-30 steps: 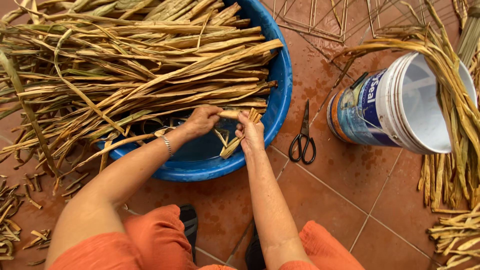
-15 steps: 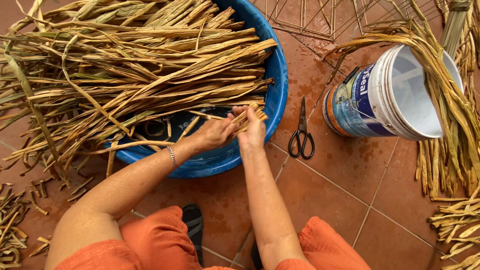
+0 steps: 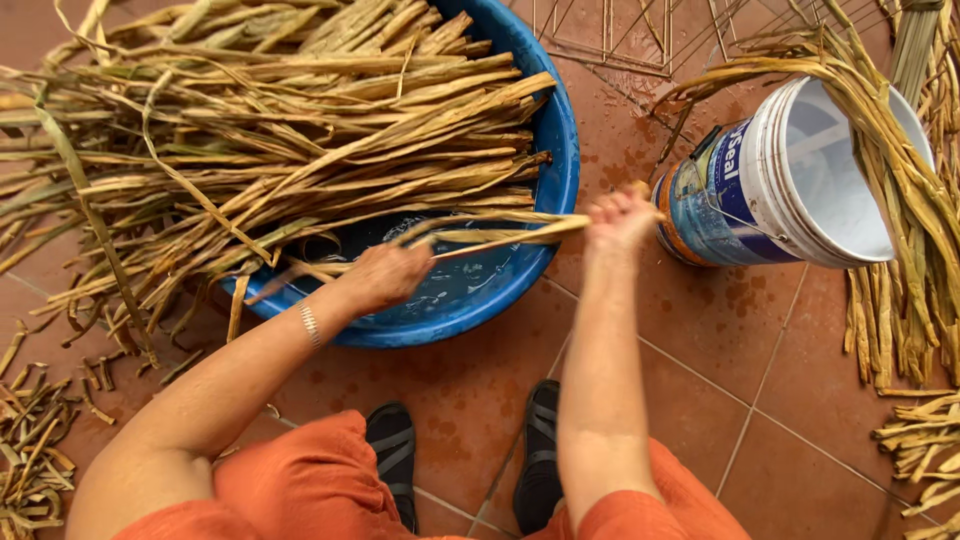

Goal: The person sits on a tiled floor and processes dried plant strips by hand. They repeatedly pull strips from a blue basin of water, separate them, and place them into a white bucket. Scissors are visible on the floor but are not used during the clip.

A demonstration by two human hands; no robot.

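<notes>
My left hand and my right hand both grip one long dried leaf strip, stretched nearly level between them over the near rim of a blue basin. The basin holds a little water and a big heap of dried leaf stalks that spills out to the left. My right hand has drawn its end of the strip past the basin's edge, close to a white plastic bucket lying on its side with more leaves hanging over its mouth.
Red floor tiles are wet in patches. Cut leaf scraps litter the left side, and bundles of dried leaves lie at the right. My sandalled feet rest below the basin. A thin stick frame lies at the top.
My hands, close together over the basin before, have drawn apart; the right hand pulled the strip out to the right toward the bucket. The scissors on the floor are hidden now.
</notes>
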